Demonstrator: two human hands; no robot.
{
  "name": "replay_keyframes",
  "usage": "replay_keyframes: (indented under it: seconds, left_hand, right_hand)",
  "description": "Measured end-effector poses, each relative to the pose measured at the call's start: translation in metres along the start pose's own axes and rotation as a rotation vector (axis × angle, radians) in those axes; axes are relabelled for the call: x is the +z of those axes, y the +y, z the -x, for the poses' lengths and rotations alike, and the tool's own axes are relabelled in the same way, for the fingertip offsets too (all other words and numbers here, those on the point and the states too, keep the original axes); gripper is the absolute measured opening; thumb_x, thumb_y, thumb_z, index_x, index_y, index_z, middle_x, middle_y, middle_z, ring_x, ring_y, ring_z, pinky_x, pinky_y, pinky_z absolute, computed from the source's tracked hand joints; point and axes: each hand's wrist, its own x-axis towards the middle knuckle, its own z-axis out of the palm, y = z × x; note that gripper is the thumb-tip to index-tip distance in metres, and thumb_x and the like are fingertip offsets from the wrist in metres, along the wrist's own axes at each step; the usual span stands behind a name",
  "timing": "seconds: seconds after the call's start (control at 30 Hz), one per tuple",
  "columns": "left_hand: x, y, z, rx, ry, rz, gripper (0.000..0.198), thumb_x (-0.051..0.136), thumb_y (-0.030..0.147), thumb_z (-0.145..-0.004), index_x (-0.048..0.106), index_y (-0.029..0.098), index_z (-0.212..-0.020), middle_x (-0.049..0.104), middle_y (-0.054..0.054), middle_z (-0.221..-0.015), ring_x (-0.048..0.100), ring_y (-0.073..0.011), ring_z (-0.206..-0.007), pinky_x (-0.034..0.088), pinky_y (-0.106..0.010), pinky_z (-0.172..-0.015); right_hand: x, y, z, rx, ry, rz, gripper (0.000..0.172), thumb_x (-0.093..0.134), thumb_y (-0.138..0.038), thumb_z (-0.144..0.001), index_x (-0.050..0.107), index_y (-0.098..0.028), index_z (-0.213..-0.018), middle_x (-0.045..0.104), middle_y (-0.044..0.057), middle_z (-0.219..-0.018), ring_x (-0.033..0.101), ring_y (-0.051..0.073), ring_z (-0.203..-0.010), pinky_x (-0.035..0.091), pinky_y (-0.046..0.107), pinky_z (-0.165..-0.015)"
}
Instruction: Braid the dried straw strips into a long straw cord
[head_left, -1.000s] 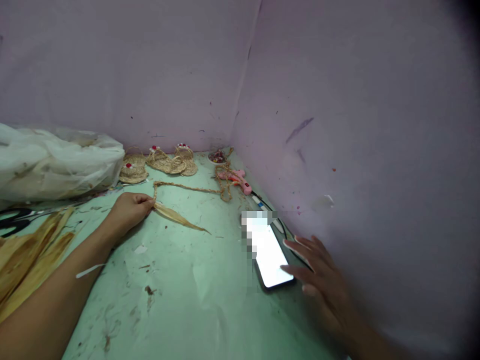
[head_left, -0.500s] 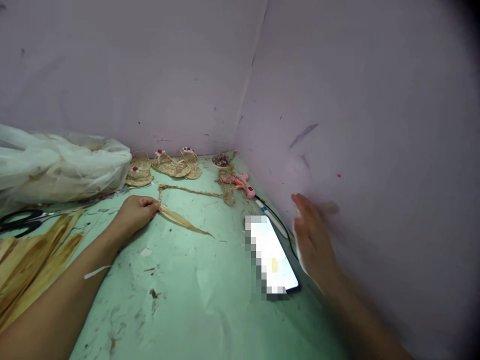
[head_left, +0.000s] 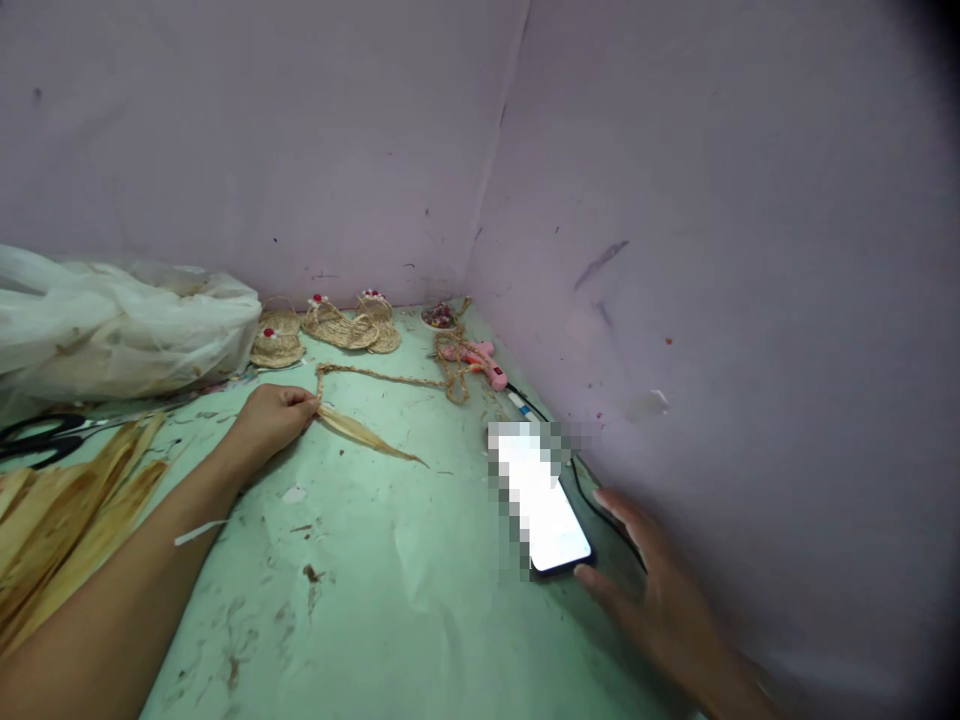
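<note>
My left hand [head_left: 279, 418] pinches the end of a braided cord [head_left: 382, 378], where a loose strip of dried husk [head_left: 367, 436] sticks out to the right. From there the cord runs along the table and ends in a tangle by a pink glue gun [head_left: 480, 362]. My right hand [head_left: 656, 600] is at the lower right with fingers apart and nothing in it. Its thumb is close to the near end of a phone [head_left: 555, 520] with a bright screen; I cannot tell if they touch.
Small woven slippers [head_left: 345, 328] with red beads stand by the back wall, near a dish of beads [head_left: 439, 317]. A plastic bag [head_left: 127, 320], scissors [head_left: 45, 440] and dried husks [head_left: 75, 530] lie on the left. A black cable [head_left: 600, 512] runs along the right wall.
My right hand has come down and toward me, from beside the wall to the phone's near end, and its fingers have spread. My left hand keeps its pinch in the same place.
</note>
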Motion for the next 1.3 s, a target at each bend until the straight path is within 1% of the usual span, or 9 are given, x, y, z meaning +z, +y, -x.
replay_keyframes:
  seconds: [0.17,0.27,0.4,0.5,0.8,0.93,1.1,1.2,1.3]
  left_hand:
    - [0.0,-0.003,-0.002,0.018,0.01,-0.02,0.03,0.048,0.039,-0.064,0.06,0.011,-0.063,0.041,0.003,-0.043,0.031,-0.0076,-0.043,0.021,-0.02,-0.042]
    - [0.0,-0.002,-0.002,0.023,0.014,-0.02,0.029,0.047,0.04,-0.062,0.059,0.014,-0.059,0.041,0.003,-0.042,0.031,-0.0083,-0.042,0.021,-0.021,-0.041]
    - [-0.001,0.003,0.0,0.011,0.003,-0.024,0.026,0.047,0.039,-0.06,0.057,0.015,-0.056,0.04,0.002,-0.042,0.03,-0.0085,-0.042,0.021,-0.022,-0.042]
    - [-0.003,0.007,0.002,0.019,0.008,-0.039,0.026,0.046,0.038,-0.06,0.056,0.015,-0.055,0.039,0.002,-0.042,0.03,-0.0087,-0.042,0.022,-0.022,-0.043]
    - [-0.003,0.003,0.001,0.055,0.01,-0.066,0.028,0.045,0.04,-0.062,0.053,0.015,-0.052,0.038,0.003,-0.043,0.03,-0.0088,-0.043,0.022,-0.022,-0.044]
    - [-0.002,0.005,0.002,0.026,0.014,-0.054,0.028,0.045,0.04,-0.061,0.055,0.015,-0.053,0.038,0.002,-0.043,0.03,-0.0089,-0.043,0.02,-0.022,-0.043]
    - [-0.002,0.005,0.002,0.002,0.011,-0.031,0.027,0.047,0.039,-0.061,0.059,0.015,-0.059,0.041,0.002,-0.044,0.031,-0.0091,-0.043,0.021,-0.022,-0.042]
    - [-0.001,0.003,0.002,0.025,0.009,-0.029,0.028,0.047,0.04,-0.063,0.058,0.015,-0.059,0.04,0.002,-0.044,0.031,-0.009,-0.043,0.021,-0.022,-0.042]
    - [-0.001,0.002,0.001,0.027,0.012,-0.03,0.028,0.047,0.04,-0.063,0.057,0.015,-0.056,0.041,0.002,-0.043,0.031,-0.0092,-0.043,0.021,-0.022,-0.042]
  right_hand:
    - [0.001,0.007,-0.051,-0.141,-0.282,0.052,0.094,0.068,-0.043,-0.057,0.021,-0.022,-0.136,0.03,0.015,-0.137,0.032,0.032,-0.122,0.039,0.049,-0.091]
    - [0.014,-0.001,-0.106,-0.28,-0.418,0.02,0.097,0.074,-0.039,-0.047,0.031,-0.024,-0.132,0.032,0.012,-0.136,0.035,0.033,-0.121,0.039,0.05,-0.09]
    - [0.036,-0.03,-0.172,-0.082,0.037,0.01,0.05,0.056,-0.023,-0.069,0.049,-0.015,-0.118,0.042,0.016,-0.126,0.051,0.027,-0.104,0.041,0.046,-0.086]
    - [0.034,-0.05,-0.189,-0.157,0.151,-0.133,0.038,0.051,-0.022,-0.073,0.055,-0.015,-0.11,0.053,0.012,-0.112,0.058,0.021,-0.087,0.046,0.039,-0.08]
    - [-0.01,-0.027,-0.107,0.058,0.099,-0.275,0.033,0.054,-0.032,-0.074,0.057,-0.02,-0.104,0.061,0.009,-0.098,0.06,0.021,-0.082,0.049,0.038,-0.074]
    - [0.007,-0.018,-0.07,0.016,0.107,-0.235,0.033,0.055,-0.032,-0.072,0.055,-0.021,-0.102,0.053,0.009,-0.114,0.05,0.025,-0.106,0.041,0.042,-0.089]
    - [0.032,-0.018,-0.054,0.16,0.078,-0.272,0.049,0.056,-0.033,-0.072,0.044,-0.018,-0.118,0.05,0.012,-0.118,0.049,0.026,-0.107,0.042,0.045,-0.086]
    - [0.027,-0.022,-0.05,-0.018,0.187,-0.216,0.028,0.051,-0.031,-0.076,0.057,-0.021,-0.101,0.05,0.01,-0.118,0.045,0.026,-0.11,0.036,0.047,-0.091]
    - [0.018,-0.021,-0.041,-0.286,0.15,-0.08,0.022,0.049,-0.027,-0.077,0.063,-0.024,-0.093,0.046,0.007,-0.124,0.038,0.029,-0.116,0.029,0.052,-0.095]
